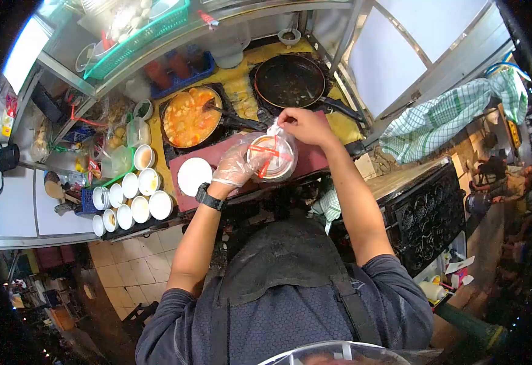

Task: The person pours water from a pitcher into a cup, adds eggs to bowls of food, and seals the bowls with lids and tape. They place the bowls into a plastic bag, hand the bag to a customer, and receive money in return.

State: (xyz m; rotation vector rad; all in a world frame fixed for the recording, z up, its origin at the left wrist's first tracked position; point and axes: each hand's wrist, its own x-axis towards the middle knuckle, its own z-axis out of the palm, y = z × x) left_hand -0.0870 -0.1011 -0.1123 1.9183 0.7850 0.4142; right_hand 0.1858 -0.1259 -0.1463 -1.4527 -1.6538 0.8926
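My left hand point(234, 167), in a clear plastic glove, grips a round bowl inside a clear plastic bag point(273, 159) with red markings. The bowl is held above the reddish board point(310, 155) at the counter's front. At the bag's far side, my bare right hand point(305, 126) pinches its whitish bunched end with closed fingers. A round white lid or bowl point(195, 176) lies on the board, left of my gloved hand.
A pan of orange stew point(187, 125) with a spatula stands behind my left hand. A dark frying pan point(289, 80) sits at the back right. Several white cups point(140, 208) line the counter's left. A checked cloth point(436, 121) hangs at right.
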